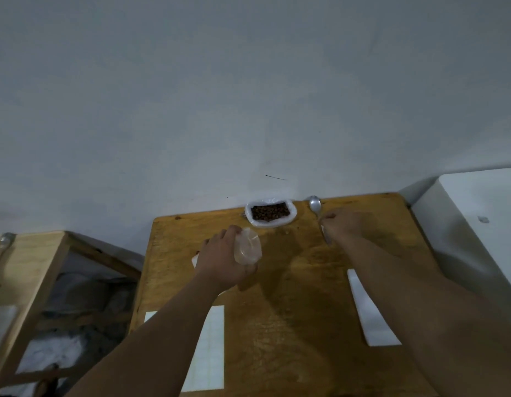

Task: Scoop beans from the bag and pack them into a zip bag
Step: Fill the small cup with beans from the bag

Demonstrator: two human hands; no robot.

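**Spoon grip, zip bag ready**

Zip bag (247,247) clutched in left hand (222,260), fingers curled shut around it (thin, limp, slippery; best pinched at mouth). Beans (269,212) just beyond fingertips. Right hand (341,224) closing on spoon (315,204) handle; grip unclear.

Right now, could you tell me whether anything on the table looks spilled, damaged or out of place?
Nothing stands out. The bag of beans sits open at the table's far edge with no beans visibly spilled around it. The left hand holds the clear zip bag, and the right hand is at the spoon's handle.
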